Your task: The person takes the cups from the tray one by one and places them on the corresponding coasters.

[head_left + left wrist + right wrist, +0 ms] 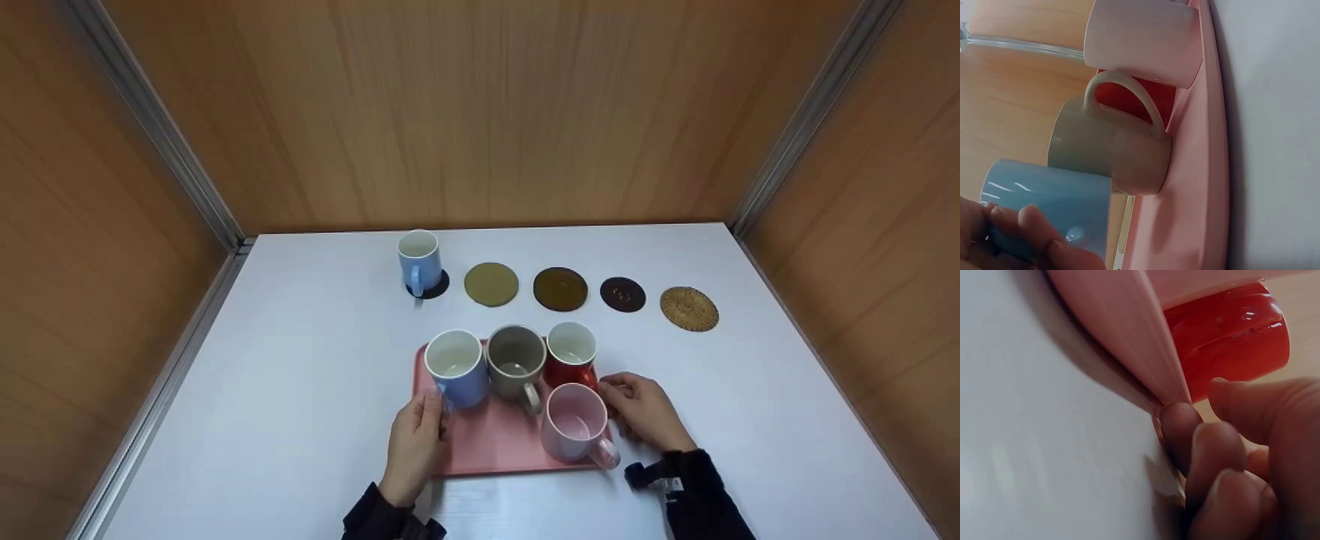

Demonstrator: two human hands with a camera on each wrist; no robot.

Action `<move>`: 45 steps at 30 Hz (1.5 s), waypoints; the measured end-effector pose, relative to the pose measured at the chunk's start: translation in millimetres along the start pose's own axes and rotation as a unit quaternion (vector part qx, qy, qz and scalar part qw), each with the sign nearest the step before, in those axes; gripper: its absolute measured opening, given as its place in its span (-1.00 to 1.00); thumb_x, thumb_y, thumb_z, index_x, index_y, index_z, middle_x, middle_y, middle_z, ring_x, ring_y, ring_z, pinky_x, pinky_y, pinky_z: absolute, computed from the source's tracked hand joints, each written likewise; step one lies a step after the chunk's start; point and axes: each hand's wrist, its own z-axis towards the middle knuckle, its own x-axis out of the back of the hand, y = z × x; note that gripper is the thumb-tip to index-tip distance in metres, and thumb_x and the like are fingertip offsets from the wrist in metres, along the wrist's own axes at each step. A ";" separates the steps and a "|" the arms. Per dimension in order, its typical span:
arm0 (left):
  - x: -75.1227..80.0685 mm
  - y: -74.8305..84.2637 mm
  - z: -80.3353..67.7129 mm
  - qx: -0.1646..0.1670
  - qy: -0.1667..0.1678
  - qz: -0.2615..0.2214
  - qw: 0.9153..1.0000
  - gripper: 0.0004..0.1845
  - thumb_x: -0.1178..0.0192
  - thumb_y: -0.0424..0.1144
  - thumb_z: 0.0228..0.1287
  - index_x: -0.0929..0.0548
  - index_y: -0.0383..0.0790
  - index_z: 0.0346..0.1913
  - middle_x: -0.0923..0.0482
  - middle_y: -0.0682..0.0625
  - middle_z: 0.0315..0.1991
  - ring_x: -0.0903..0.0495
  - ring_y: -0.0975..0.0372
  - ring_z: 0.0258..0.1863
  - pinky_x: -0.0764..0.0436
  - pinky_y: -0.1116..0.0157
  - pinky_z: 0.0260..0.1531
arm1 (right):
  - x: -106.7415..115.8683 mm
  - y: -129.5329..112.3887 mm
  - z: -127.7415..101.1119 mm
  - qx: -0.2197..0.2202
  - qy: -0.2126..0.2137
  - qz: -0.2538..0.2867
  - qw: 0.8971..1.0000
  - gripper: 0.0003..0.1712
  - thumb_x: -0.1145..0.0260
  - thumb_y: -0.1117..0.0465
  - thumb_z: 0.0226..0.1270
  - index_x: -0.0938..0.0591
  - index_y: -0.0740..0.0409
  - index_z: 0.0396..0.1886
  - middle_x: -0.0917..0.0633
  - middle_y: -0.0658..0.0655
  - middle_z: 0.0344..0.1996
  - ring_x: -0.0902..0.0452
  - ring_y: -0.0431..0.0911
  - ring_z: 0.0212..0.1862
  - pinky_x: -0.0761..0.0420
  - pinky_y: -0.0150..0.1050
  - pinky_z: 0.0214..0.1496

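Observation:
My left hand [415, 442] grips a light blue mug [457, 369] by its handle, its curled fingers [1036, 233] partly hiding that handle. This mug is at the left side of a pink tray [491, 442]. On the tray's right edge, my right hand [646, 411] holds the rim between thumb and curled fingers, close to a red mug [1230, 337]. Also on the tray are a grey-beige mug [516, 364] in the middle and a pale pink mug [574, 424] at the front right, its handle towards the right front.
Behind the tray, a smaller blue mug [420, 264] stands on a dark coaster [442, 283]. To its right lie an olive coaster [491, 284], a brown one, a small dark coaster [622, 294] and a woven coaster [689, 308]. Wooden panels enclose the white table [285, 360].

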 end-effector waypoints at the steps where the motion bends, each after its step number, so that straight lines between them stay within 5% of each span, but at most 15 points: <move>1: -0.8 0.0 1.6 0.000 0.004 -0.003 1.000 -0.53 0.05 -0.08 0.77 -0.50 -0.33 -0.36 -0.40 0.05 -0.53 -0.40 0.29 -0.55 -0.40 0.40 -0.49 | 0.2 0.1 0.1 -0.001 0.001 -0.001 1.000 -0.44 -0.39 -0.18 0.52 -0.70 0.16 0.21 -0.76 0.04 -0.46 -0.49 -0.13 -0.63 -0.49 -0.29 -0.60; 13: -7.1 1.4 19.0 -0.020 0.015 -0.049 0.998 -0.55 0.05 -0.15 0.77 -0.49 -0.41 -0.34 -0.40 0.01 -0.52 -0.40 0.29 -0.55 -0.43 0.40 -0.49 | 3.6 -1.3 0.2 -0.003 0.002 -0.002 1.000 -0.43 -0.39 -0.21 0.51 -0.70 0.13 0.21 -0.74 0.05 -0.47 -0.49 -0.12 -0.61 -0.50 -0.28 -0.59; 25: -5.4 11.0 43.7 -0.034 0.007 -0.026 0.999 -0.53 0.07 -0.10 0.78 -0.48 -0.33 -0.36 -0.39 0.01 -0.55 -0.42 0.27 -0.54 -0.44 0.38 -0.46 | 3.5 0.6 1.3 -0.018 0.005 0.002 1.000 -0.41 -0.39 -0.22 0.50 -0.69 0.12 0.23 -0.79 0.04 -0.40 -0.49 -0.13 -0.60 -0.49 -0.29 -0.58; 34: -4.8 21.8 85.3 -0.069 0.007 0.049 0.996 -0.53 0.09 -0.12 0.78 -0.46 -0.24 -0.43 -0.38 0.08 -0.58 -0.42 0.26 -0.56 -0.40 0.35 -0.47 | 0.8 3.0 1.8 -0.002 0.006 0.010 1.000 -0.47 -0.41 -0.15 0.51 -0.71 0.15 0.20 -0.76 0.03 -0.49 -0.46 -0.16 -0.66 -0.46 -0.31 -0.62; 45: -16.6 28.0 152.5 -0.049 -0.023 0.056 0.997 -0.51 0.13 -0.07 0.79 -0.47 -0.22 -0.42 -0.39 0.08 -0.54 -0.46 0.28 -0.56 -0.48 0.37 -0.43 | -1.3 1.3 2.3 -0.016 0.005 0.004 1.000 -0.49 -0.41 -0.15 0.51 -0.71 0.11 0.20 -0.75 0.03 -0.46 -0.46 -0.14 -0.64 -0.47 -0.29 -0.59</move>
